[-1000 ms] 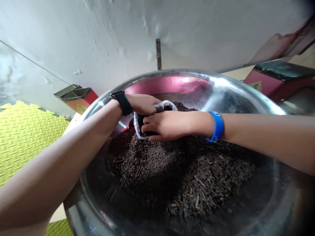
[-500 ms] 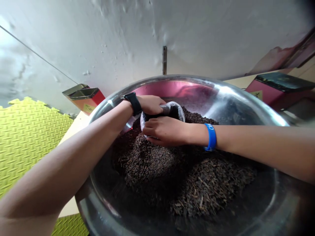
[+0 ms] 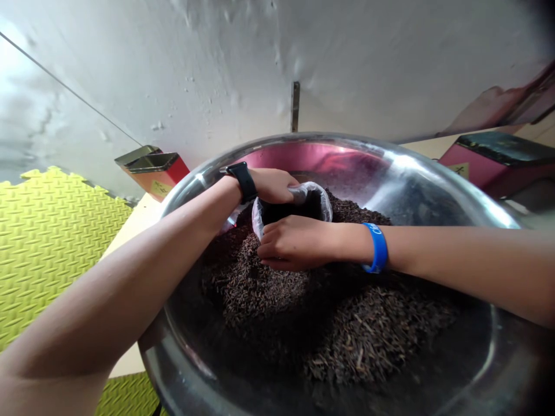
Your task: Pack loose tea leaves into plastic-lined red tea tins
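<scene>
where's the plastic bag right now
Head view, centre: the plastic bag sits on dark tea leaves in the steel bowl, left hand on its rim, right hand against its front.

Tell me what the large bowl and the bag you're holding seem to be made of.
The large bowl looks like polished stainless steel: its rim shines and its wall mirrors pink from nearby. The bag looks like thin, translucent white plastic, with a soft, crinkled edge, though the exact type of plastic can't be told from here.
</scene>
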`<state>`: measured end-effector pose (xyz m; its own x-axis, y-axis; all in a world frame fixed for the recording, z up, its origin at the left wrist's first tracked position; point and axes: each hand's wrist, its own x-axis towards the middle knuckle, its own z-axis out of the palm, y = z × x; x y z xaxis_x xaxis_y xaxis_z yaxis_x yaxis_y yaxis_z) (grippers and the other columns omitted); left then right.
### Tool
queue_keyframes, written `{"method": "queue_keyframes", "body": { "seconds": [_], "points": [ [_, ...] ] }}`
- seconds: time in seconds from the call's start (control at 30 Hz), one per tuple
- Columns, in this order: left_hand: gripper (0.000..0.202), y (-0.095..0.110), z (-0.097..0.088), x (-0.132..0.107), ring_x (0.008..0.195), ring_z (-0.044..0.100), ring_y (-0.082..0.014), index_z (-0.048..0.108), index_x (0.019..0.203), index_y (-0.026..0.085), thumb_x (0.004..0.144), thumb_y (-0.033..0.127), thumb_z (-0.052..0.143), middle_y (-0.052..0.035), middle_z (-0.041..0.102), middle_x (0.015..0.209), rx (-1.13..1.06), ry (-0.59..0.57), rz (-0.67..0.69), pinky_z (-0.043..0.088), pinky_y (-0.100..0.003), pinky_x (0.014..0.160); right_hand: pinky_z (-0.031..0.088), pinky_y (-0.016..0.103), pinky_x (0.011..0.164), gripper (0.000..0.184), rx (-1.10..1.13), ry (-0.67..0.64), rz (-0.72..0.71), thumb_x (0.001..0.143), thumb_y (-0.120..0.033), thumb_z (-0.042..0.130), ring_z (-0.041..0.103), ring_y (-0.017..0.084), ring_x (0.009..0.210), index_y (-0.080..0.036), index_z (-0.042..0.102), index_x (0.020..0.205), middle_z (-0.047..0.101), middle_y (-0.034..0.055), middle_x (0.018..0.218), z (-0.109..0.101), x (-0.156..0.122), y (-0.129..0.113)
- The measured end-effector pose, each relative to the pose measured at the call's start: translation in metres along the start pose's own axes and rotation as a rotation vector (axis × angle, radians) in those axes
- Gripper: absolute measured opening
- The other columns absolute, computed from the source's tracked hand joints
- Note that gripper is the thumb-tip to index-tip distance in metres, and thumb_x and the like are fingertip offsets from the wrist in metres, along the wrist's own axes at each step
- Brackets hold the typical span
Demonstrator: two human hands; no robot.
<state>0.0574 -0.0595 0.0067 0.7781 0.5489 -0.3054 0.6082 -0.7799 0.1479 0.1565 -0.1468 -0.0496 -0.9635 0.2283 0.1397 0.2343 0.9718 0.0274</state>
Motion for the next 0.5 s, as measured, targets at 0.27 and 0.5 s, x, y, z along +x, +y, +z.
{"method": "queue_keyframes", "body": {
  "seconds": [0.27, 0.5],
  "points": [
    [0.037, 0.0017, 0.0003, 0.0020, 0.075, 0.051, -0.0163, 0.059, 0.099, 0.021, 0.072, 0.040, 0.042, -0.0022, 0.063, 0.092, 0.012, -0.029, -0.019, 0.036, -0.026, 0.069, 0.032, 0.028, 0.063, 0.022, 0.028, -0.017, -0.010, 0.086, -0.024, 0.037, 0.046, 0.012, 0.068, -0.016, 0.054, 0.074, 0.057, 0.0031, 0.074, -0.0017, -0.0020, 0.0006],
    [0.045, 0.0058, 0.0009, -0.0003, 0.085, 0.050, -0.0189, 0.055, 0.109, 0.023, 0.072, 0.042, 0.041, -0.0027, 0.062, 0.101, -0.023, -0.076, -0.023, 0.036, -0.029, 0.079, 0.031, 0.028, 0.063, 0.020, 0.072, -0.038, 0.000, 0.085, -0.024, 0.039, 0.045, 0.012, 0.067, -0.017, 0.056, 0.076, 0.057, 0.0028, 0.073, -0.0024, -0.0037, 0.0032]
  ]
}}
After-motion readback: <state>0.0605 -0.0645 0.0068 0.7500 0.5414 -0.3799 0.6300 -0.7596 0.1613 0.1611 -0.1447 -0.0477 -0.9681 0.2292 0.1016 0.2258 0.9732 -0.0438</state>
